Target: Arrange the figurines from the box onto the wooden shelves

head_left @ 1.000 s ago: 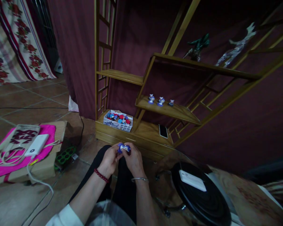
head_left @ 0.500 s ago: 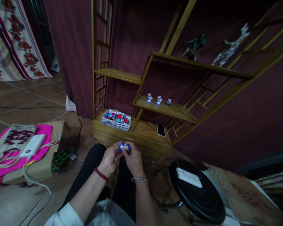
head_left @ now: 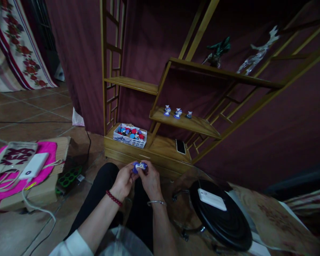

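Observation:
Between my two hands, above my knees, is a small purple-and-white figurine (head_left: 140, 166). My left hand (head_left: 125, 179) grips its purple end from the left, fingers wrapped round it. From the right, my right hand (head_left: 150, 179) pinches the other end, the thumb pressed on the white part. Beyond my hands, a printed white box (head_left: 130, 140) of red, blue and white small pieces sits on the low cabinet. On the shelf above stand similar small figurines: one on a purple base (head_left: 167, 111), another purple-based one (head_left: 178, 113), and a darker one (head_left: 189, 115).
A black phone (head_left: 180, 146) lies on the cabinet top (head_left: 162, 147). At right is a black round stool (head_left: 218, 217) bearing a white device (head_left: 212, 199). To the left, a cardboard box (head_left: 42, 192) carries a pink cloth, a bag and a corded white power bank (head_left: 34, 165).
The view has shifted slightly, so the surroundings sit a little further left. Both hands keep the figurine in nearly the same pose.

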Available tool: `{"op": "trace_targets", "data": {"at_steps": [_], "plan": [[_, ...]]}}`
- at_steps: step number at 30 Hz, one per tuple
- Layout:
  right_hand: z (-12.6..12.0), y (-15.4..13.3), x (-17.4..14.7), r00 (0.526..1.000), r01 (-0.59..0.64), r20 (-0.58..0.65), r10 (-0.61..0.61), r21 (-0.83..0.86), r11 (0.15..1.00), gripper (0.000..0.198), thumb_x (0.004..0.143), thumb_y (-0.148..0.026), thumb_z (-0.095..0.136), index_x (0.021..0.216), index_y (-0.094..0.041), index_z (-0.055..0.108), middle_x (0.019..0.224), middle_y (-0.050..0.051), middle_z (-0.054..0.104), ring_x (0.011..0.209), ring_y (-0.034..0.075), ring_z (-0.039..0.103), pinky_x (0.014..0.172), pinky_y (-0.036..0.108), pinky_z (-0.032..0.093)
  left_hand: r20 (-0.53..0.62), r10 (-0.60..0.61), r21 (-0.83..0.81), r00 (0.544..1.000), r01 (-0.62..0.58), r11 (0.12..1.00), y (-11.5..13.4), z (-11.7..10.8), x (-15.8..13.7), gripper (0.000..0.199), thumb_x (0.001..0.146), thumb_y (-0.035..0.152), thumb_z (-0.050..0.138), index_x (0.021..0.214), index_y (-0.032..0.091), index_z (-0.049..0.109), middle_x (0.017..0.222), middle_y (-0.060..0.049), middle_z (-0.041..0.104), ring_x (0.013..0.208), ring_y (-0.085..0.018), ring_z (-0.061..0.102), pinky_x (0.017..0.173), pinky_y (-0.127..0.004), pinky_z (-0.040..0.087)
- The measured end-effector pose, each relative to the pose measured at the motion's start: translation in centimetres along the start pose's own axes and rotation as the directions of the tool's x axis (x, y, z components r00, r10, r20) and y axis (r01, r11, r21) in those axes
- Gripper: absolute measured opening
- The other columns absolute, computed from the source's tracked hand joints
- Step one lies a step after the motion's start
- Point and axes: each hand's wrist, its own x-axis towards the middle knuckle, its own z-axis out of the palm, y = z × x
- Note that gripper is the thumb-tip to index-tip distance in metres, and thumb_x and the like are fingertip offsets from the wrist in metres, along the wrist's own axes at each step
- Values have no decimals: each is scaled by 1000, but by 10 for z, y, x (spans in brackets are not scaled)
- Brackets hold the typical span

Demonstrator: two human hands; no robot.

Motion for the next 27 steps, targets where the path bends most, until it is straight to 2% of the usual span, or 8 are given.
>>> {"op": "trace_targets", "data": {"at_steps": [14, 20, 27], "plan": [[-3, -10, 0, 1000, -10, 7, 10, 3, 1000, 24, 75, -26, 51, 98, -19, 57, 92, 5, 65, 85, 17, 60, 77, 29, 46, -53, 4, -12, 999, -5, 1000, 2, 3, 0, 19, 75, 7, 46, 87, 13, 59, 70, -4, 63, 59, -11, 59, 56, -21, 47], [-4, -8, 4, 1000, -13, -3, 13, 29, 999, 25, 75, -27, 52, 98, -17, 57, 94, 6, 64, 86, 17, 60, 78, 28, 46, -31, 0, -42, 1000, -1, 999, 2, 5, 5, 15, 76, 10, 48, 83, 13, 61, 71, -3, 63, 61, -10, 59, 55, -20, 47], [2, 6, 5, 998, -45, 37, 43, 66, 997, 23, 73, -23, 53, 96, -20, 59, 92, 4, 65, 84, 17, 60, 79, 30, 46, -91, -23, -74, 996, 16, 997, -7, 8, 13, 14, 77, 8, 45, 76, 11, 59, 67, -3, 61, 58, -9, 57, 55, -18, 46]]}}
